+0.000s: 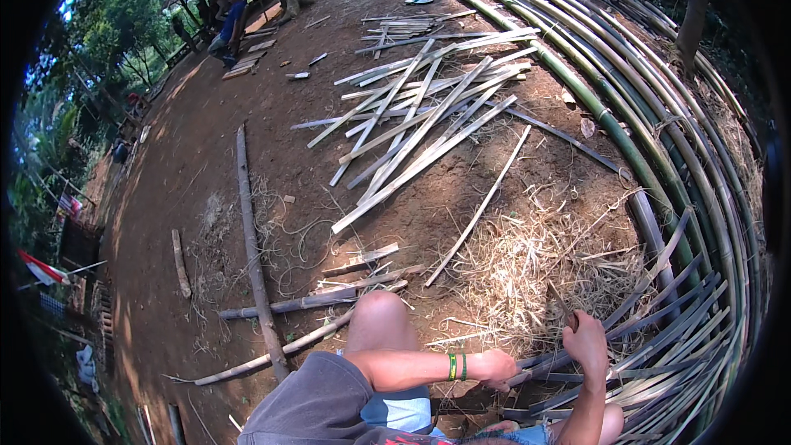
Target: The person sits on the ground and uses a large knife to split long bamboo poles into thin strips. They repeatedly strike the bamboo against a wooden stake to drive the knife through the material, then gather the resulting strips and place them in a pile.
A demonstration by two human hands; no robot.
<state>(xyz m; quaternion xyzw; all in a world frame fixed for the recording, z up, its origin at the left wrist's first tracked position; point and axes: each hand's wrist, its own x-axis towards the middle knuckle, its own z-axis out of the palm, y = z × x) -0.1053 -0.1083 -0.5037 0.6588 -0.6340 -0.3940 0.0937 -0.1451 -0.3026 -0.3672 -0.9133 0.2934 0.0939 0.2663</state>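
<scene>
My left hand [493, 365], with a green and a yellow-green band on the wrist, is closed around the end of a dark bamboo strip [527, 377] low in front of me. To its right, my right hand [588, 344] grips a knife [562, 303], its blade slanting up and left over a heap of pale bamboo shavings [527, 268]. Just beyond both hands, a fanned bundle of split bamboo strips [667, 363] spreads to the right. Whether the blade touches any strip, I cannot tell.
Long green bamboo poles [610, 124] curve along the right side. Ahead lies a criss-crossed pile of split bamboo slats [428, 115]. A dark pole [247, 222] lies on the dirt at left, near short bamboo pieces [362, 268]. A person in blue [234, 21] is beside the thatched hut.
</scene>
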